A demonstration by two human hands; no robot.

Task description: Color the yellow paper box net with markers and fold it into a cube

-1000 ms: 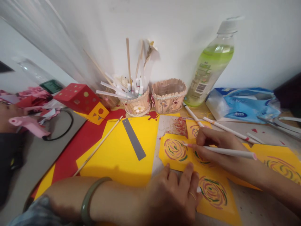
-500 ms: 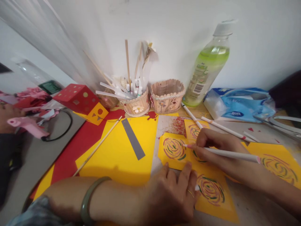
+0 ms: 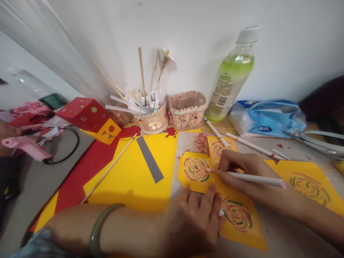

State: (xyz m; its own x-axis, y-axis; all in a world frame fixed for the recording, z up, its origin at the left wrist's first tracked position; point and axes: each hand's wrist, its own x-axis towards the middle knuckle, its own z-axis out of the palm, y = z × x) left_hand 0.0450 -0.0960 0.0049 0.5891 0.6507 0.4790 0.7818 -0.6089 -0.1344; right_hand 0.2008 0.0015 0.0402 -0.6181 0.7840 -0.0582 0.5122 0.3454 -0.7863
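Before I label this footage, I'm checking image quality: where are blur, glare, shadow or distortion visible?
Head view: the left hand looks softly blurred toward the wrist; head view: the bottle glints near its neck and leans outward, probably lens distortion; head view: a soft shadow darkens the lower part of the large yellow sheet.

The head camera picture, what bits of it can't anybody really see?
Head view, white tip: the rest is hidden by the left hand.
Head view, top swirl: partly covered by the right hand.
Head view, bottle label: small print too blurred to read.
Head view, scissors: handles cut off by the right edge.
Head view, co-worker's hand: blurred, cut off by the left edge.
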